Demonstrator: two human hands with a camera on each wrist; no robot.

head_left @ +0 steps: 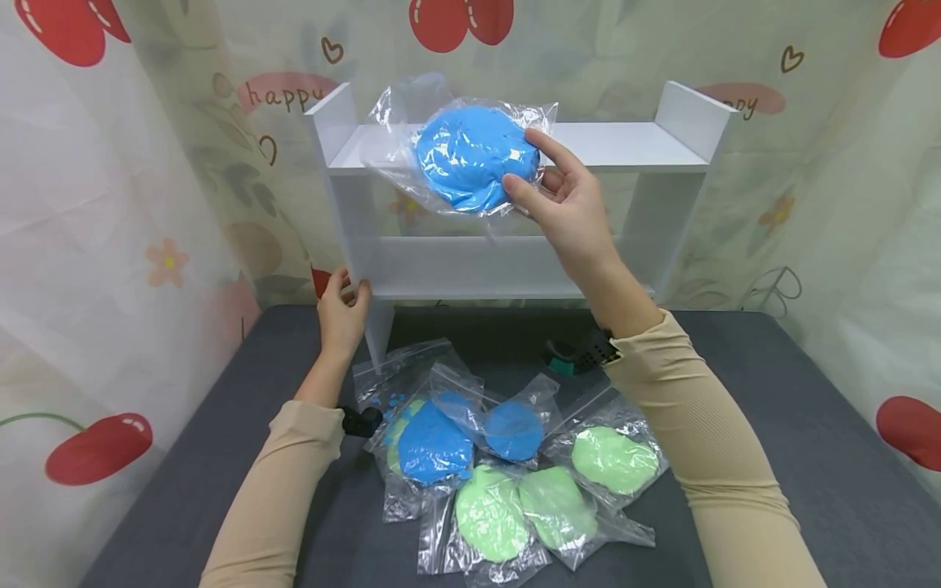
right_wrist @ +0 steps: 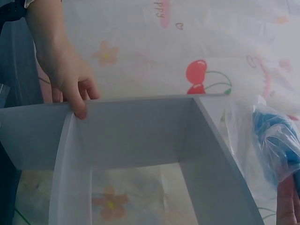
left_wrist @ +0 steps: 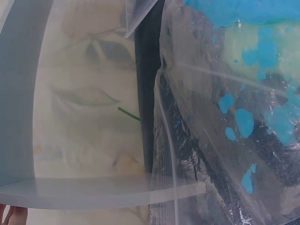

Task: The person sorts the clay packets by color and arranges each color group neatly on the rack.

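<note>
My right hand (head_left: 569,204) pinches the right edge of a clear plastic bag (head_left: 393,139) with a flattened, soft blue clay-like lump (head_left: 474,151) inside. It holds the bag up in front of the white shelf's top board (head_left: 610,143). My left hand (head_left: 342,314) grips the left side panel (head_left: 353,212) of the shelf low down. In the right wrist view, the left thumb (right_wrist: 77,105) lies over the panel's edge, and the other fingers are partly hidden behind it. Blue bag (right_wrist: 276,145) and right fingertips (right_wrist: 287,201) show at that view's right edge.
Several zip bags lie on the dark table (head_left: 742,408) before the shelf: blue lumps (head_left: 437,445) at left and centre, green lumps (head_left: 491,514) in front and right. One bag (left_wrist: 243,122) with blue specks touches the shelf's left foot. Cherry-patterned cloth (head_left: 169,245) hangs around.
</note>
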